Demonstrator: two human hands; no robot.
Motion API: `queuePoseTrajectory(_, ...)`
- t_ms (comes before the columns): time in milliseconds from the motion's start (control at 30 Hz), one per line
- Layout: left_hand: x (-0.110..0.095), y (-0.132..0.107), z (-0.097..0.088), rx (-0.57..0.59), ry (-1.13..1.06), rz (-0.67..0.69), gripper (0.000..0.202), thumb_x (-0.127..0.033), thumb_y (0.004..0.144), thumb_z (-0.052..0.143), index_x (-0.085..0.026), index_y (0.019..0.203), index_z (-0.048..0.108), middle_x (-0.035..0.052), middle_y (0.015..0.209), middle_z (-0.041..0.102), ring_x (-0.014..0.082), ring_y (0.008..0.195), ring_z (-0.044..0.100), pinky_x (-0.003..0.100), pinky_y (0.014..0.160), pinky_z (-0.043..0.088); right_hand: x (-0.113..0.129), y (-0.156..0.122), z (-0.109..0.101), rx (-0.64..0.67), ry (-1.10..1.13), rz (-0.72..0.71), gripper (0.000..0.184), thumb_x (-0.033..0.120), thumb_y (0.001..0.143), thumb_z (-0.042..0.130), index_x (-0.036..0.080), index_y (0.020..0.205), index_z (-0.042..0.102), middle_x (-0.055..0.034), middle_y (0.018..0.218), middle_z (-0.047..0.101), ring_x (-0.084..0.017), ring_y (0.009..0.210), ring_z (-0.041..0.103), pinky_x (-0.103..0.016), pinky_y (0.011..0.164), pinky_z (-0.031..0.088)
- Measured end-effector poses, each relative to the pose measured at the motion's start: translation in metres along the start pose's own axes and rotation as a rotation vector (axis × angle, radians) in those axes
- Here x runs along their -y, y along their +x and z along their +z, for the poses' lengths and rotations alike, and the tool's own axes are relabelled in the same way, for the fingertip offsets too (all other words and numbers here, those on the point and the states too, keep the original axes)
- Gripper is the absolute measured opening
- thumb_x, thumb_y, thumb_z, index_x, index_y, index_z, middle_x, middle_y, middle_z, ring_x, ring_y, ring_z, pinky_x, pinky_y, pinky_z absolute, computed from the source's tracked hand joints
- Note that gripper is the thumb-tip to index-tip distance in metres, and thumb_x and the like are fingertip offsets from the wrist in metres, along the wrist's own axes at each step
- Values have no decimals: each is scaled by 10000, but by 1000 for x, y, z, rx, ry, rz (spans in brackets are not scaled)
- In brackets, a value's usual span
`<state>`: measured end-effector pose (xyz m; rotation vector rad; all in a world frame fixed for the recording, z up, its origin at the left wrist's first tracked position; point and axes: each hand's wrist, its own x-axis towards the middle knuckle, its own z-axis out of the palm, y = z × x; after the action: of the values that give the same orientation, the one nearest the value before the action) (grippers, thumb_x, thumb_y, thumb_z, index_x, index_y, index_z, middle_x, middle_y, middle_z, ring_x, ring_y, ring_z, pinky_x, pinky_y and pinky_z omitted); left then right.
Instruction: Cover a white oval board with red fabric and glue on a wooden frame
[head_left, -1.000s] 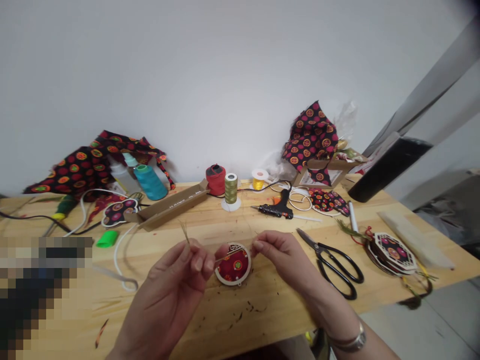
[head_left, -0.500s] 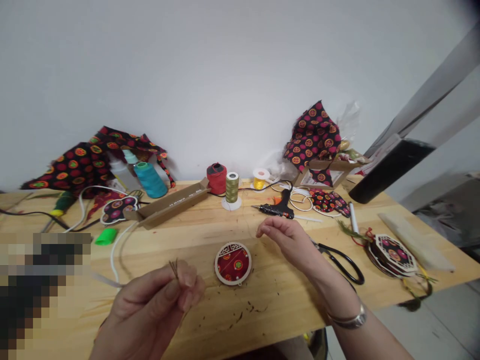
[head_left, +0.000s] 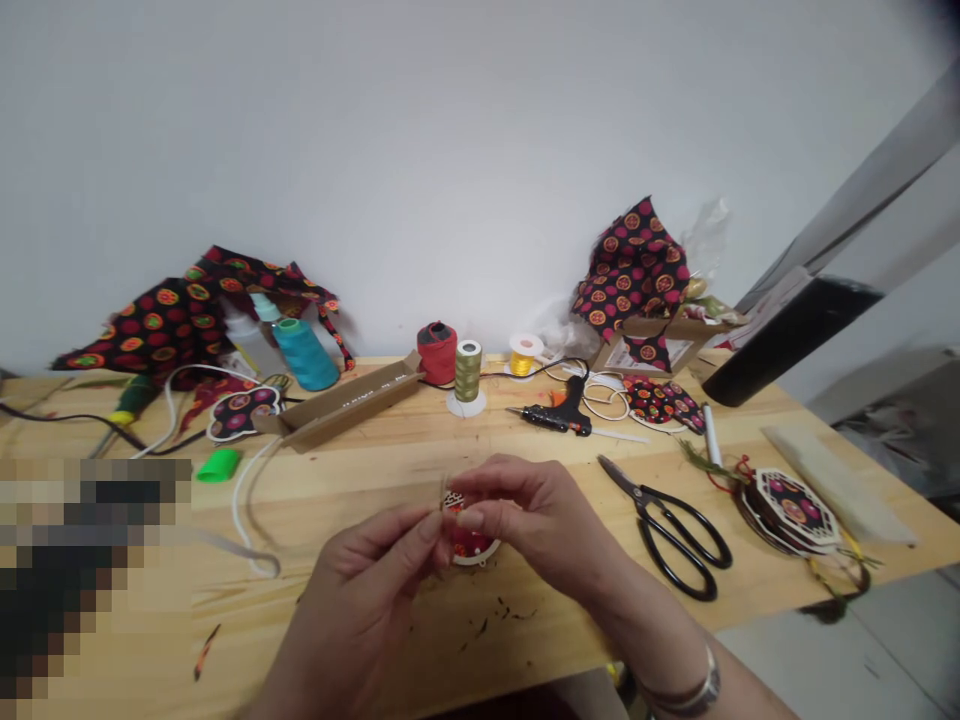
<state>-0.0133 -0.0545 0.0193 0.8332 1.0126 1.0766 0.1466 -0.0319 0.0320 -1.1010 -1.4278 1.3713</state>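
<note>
My left hand (head_left: 375,575) is closed in a pinch on a small bunch of thin olive-brown threads (head_left: 443,492), whose ends poke up above the fingertips. Against it, fingertip to fingertip, my right hand (head_left: 536,520) pinches at the same threads; the exact grip is hidden by the fingers. Just behind both hands a round ornament (head_left: 476,545) lies on the table, with a pale openwork rim and red patterned fabric. The hands cover much of it. Black-handled scissors (head_left: 660,520) rest to the right of my right hand.
On the wooden table (head_left: 360,470) stand an olive thread spool (head_left: 466,372), a yellow spool (head_left: 523,355) and a teal thread cone (head_left: 306,355). A black glue gun (head_left: 559,408) lies behind my hands. Octagonal ornaments (head_left: 791,510) are stacked at right; a cardboard tray (head_left: 352,405) sits left.
My right hand has moved left and toward me, and my left hand right, so they now meet over the ornament. The scissors, partly covered before, now show fully.
</note>
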Motion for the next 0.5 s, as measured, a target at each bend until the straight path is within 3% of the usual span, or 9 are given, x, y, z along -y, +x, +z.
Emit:
queuePoseTrajectory(267, 8, 1, -1, 48, 304, 55, 145, -330, 761, 653, -232, 706, 746, -20, 622, 624, 149, 694, 558, 229, 685, 423, -4, 2, 4, -19, 76, 15, 96, 232, 689, 690, 161, 631, 660, 22, 625, 553, -102, 529, 524, -257, 523, 440)
queuePoseTrajectory(367, 4, 1, 1, 32, 408, 85, 136, -326, 772, 637, -265, 782, 758, -27, 657, 664, 146, 689, 577, 215, 669, 435, -1, 1, 2, -73, -59, -103, 116, 185, 704, 669, 173, 596, 629, 17, 634, 554, -121, 603, 537, -271, 589, 445)
queuePoseTrajectory(500, 0, 1, 2, 26, 521, 128, 154, -313, 777, 615, -268, 722, 752, -34, 642, 692, 149, 661, 600, 208, 642, 451, 4, 2, -4, -156, -111, -197, 127, 163, 700, 667, 181, 585, 617, 9, 641, 575, -139, 684, 543, -287, 673, 434)
